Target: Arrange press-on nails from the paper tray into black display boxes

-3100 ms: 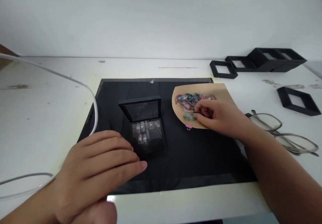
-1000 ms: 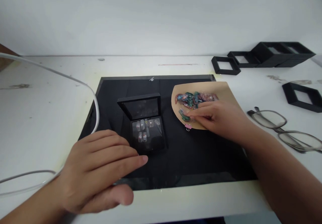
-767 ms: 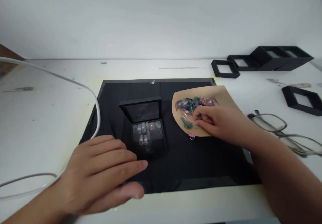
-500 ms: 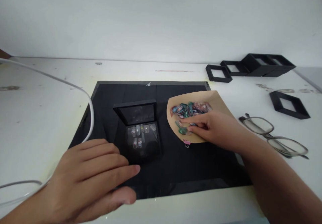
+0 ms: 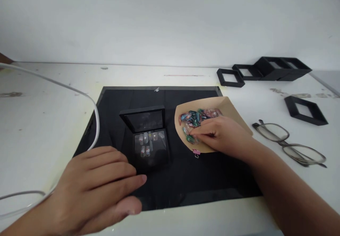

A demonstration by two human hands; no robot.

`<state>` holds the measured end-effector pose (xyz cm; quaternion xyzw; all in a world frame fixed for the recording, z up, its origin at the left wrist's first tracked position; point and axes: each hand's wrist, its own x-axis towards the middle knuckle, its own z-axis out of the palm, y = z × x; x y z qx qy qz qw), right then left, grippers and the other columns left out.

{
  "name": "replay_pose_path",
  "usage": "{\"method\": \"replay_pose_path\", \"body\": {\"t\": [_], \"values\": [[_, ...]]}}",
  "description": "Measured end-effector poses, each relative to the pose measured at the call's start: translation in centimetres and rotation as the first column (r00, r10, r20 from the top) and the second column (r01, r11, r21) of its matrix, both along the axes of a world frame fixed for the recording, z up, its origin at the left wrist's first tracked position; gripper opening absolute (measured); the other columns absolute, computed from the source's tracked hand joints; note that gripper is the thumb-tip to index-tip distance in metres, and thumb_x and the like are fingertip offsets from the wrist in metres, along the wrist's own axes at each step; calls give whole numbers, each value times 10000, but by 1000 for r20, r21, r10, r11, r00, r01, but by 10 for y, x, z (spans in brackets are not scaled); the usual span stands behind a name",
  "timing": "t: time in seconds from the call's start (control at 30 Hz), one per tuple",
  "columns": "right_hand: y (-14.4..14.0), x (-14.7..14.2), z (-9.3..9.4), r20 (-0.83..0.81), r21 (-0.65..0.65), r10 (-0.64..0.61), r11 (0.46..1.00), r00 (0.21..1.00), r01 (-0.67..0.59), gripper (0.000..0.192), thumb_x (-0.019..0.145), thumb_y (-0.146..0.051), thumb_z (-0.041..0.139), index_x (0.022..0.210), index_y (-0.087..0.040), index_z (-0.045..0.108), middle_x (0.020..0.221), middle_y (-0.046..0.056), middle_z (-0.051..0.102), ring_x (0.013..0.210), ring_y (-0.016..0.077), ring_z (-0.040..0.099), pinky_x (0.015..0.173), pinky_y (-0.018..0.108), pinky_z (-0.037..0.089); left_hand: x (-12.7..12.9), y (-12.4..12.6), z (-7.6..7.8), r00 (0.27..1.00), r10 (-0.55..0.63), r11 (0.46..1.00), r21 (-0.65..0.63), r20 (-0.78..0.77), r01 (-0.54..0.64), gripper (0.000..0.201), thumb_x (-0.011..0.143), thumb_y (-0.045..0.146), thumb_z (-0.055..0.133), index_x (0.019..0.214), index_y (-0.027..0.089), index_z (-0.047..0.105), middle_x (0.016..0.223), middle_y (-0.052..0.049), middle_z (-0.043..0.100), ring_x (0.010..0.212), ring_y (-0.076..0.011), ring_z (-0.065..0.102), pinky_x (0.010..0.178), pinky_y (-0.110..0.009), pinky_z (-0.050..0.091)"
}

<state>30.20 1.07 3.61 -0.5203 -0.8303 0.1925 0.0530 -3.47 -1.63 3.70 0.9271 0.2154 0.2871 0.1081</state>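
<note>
Nearest, the left hand [image 5: 98, 186] is hovering palm down in front of the case [image 5: 156, 161] and to its left, fingers spread loosely, nothing showing in it. Right of the case, the right hand [image 5: 223, 135] is narrowing: the bluish piece between finger and thumb is no longer showing, perhaps meaning its pinch is changing; I cannot tell whether it is gripping anything. A green piece [image 5: 189, 138] is lying at its fingertips in the tray [image 5: 231, 105], the pile [image 5: 194, 118] sitting just beyond.

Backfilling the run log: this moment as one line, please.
left hand: nearest open black case | right hand: fingertips at glossy nail tips, grip unclear | tan tray: under nail tips | pink clip: tray's near edge
</note>
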Motion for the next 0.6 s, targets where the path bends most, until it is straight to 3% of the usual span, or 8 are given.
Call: {"method": "replay_pose_path", "body": {"t": [0.1,0.23,0.33,0.47,0.6], "values": [[-1,1,3,-22,-42,23,999,999,-24,260,963,-268,549,882,-285,795,807,-11,747,708,160,639,622,286,363,1,-1,0,1000,5,1000,15,13,-5,251,1012,368,558,1056,203,742,855,-26,749,793,-199,667,759,-375,517],[-6,4,9,-73,-161,-7,987,997,-5,237,906,-207,558,997,-277,764,721,-33,701,596,128,553,567,272,336,2,1,-1,1000,2,1000,0,19,-2,226,1007,327,558,1057,206,742,861,-25,751,788,-201,663,750,-376,516],[-9,5,12,-109,-212,-13,977,994,-10,207,926,-292,580,1025,-254,758,609,-40,612,510,121,462,518,284,281,1,6,-1,1000,-6,1000,-4,3,6,188,985,261,572,1042,207,742,854,-19,749,764,-191,660,728,-361,521],[-9,1,11,-100,-266,-1,964,995,-26,258,906,-485,652,998,-270,763,543,-61,492,482,114,401,493,283,228,1,9,-1,996,-83,996,40,-23,84,194,970,255,589,1065,187,743,855,-26,759,754,-186,679,722,-350,543],[-9,-4,8,-49,-229,-7,973,999,-4,176,923,-400,625,889,-278,747,568,-59,486,507,108,402,501,276,231,3,6,-1,992,-120,991,52,-41,122,213,980,283,590,1075,168,742,855,-34,765,765,-195,679,745,-372,548]]}}
